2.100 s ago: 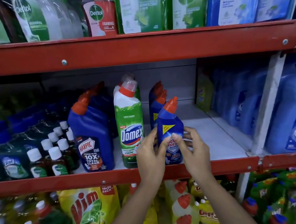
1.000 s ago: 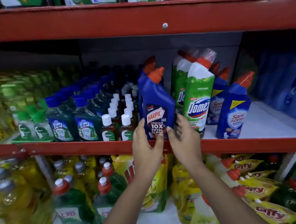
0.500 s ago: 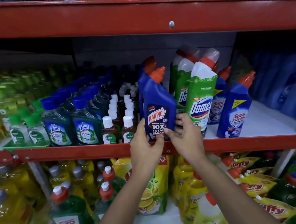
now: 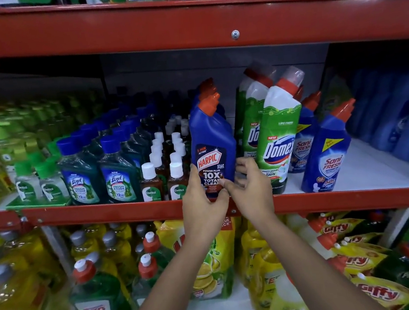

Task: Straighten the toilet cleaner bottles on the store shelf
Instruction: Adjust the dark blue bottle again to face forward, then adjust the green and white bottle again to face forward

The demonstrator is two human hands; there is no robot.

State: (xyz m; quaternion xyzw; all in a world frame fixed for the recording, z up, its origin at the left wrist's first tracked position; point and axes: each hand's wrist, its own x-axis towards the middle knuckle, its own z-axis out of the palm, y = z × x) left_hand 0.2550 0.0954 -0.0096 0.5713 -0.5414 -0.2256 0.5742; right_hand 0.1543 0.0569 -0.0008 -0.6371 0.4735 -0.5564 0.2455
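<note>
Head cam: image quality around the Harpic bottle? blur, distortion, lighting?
Head view: the blue Harpic toilet cleaner bottle with orange cap and both hands are sharp at centre; the edges smear, the left bottles and right blue jugs blurred; wide-angle bending bows the red metal shelf rail; the shelf recess is dim, without strong glare.

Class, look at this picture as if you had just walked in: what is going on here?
A person is tidying a shop shelf. The left hand and right hand grip the base of a blue Harpic bottle at the front edge of the red shelf. It leans slightly. Beside it stand a green Domex bottle and a blue Sani Fresh bottle.
</note>
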